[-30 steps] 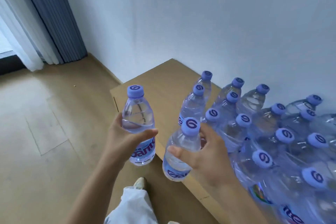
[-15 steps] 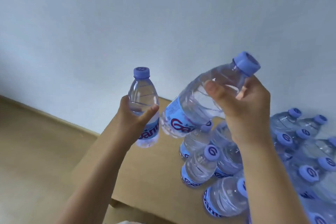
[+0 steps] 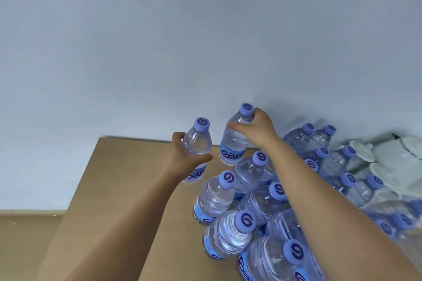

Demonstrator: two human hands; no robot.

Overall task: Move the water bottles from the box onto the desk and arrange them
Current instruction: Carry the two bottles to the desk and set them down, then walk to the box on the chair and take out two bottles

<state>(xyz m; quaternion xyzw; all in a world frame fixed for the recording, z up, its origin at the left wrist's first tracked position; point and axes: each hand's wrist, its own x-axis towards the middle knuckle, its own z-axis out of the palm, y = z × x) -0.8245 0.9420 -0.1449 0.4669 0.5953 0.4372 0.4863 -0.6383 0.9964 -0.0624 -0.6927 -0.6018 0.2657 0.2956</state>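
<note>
Two full bottles are being carried to the desk's (image 3: 127,189) far edge: one (image 3: 197,146) wrapped mid-body by the left hand (image 3: 182,162), another (image 3: 234,141) pinched by the right hand (image 3: 258,128) at the shoulder. Probably heavyish, slick, squashy plastic, so best gripped mid-body.

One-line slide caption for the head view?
Left hand and right hand each hold a water bottle upright beside bottles grouped on the desk.

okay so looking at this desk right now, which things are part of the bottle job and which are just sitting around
Part of the job:
clear plastic bottle in the left hand
clear plastic bottle in the right hand
left hand
right hand
purple-capped bottles standing on the desk
light wooden desk

Just lying about:
crumpled white plastic items
</note>
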